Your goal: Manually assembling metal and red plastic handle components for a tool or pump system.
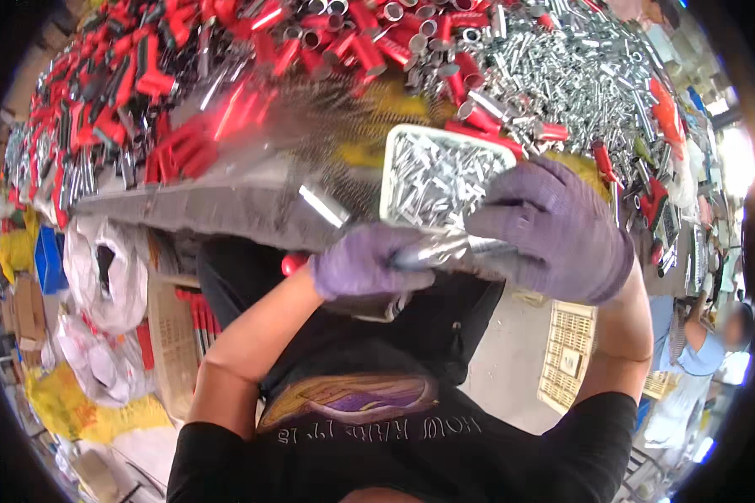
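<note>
In front of my lap, my left hand (365, 261), in a purple glove, is closed round a shiny metal piece (434, 251) that is blurred by motion. A red rounded end (294, 264) sticks out behind this hand; whether it belongs to the same piece I cannot tell. My right hand (554, 230), gloved alike, curls its fingers at the other end of the piece, beside the corner of a white tray (387, 180) full of small silver pins. What the right fingertips pinch is hidden. A silver tube (323, 205) lies near the table edge, just beyond my left hand.
Red tool handles (147, 71) and red tubes (365, 54) pile up across the far left and middle of the table. Small metal parts (570, 75) heap at far right. Cream crates (566, 352) and white sacks (109, 277) stand below. A co-worker (700, 344) is at right.
</note>
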`<state>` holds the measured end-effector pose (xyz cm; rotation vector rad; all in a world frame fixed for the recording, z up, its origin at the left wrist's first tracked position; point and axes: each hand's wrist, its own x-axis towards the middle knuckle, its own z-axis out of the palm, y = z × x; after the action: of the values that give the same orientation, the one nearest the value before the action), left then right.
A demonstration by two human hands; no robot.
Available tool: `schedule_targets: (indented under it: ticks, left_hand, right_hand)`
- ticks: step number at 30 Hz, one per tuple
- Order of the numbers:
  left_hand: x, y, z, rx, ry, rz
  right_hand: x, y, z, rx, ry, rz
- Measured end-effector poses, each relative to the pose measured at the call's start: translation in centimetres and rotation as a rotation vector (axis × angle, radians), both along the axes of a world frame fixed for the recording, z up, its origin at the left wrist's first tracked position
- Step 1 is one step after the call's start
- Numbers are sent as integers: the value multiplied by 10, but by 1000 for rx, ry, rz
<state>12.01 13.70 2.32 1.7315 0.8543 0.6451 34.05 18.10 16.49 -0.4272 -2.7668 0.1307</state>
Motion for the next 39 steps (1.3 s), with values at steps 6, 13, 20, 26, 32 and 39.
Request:
schedule_targets:
  ticks: [6, 13, 20, 26, 32, 39]
  left_hand:
    - [-4, -11, -23, -113, -238, -64]
    - [-6, -23, -24, -47, -317, -32]
    - [-5, -23, -33, 1, -206, -45]
    - [-6, -25, -31, 23, -227, -6]
    - [-8, -23, -38, 70, -163, -33]
    - [0, -40, -37, 279, -207, 92]
  right_hand:
    - [-43, -20, -21, -117, -432, 26]
    - [-50, -49, -17, -79, -272, -292]
    - [-32, -68, -16, -93, -209, -534]
    - [-34, -61, -11, -12, -275, -261]
    - [-45, -67, -28, -52, -382, -255]
    - [-53, -66, -48, -83, -381, -434]
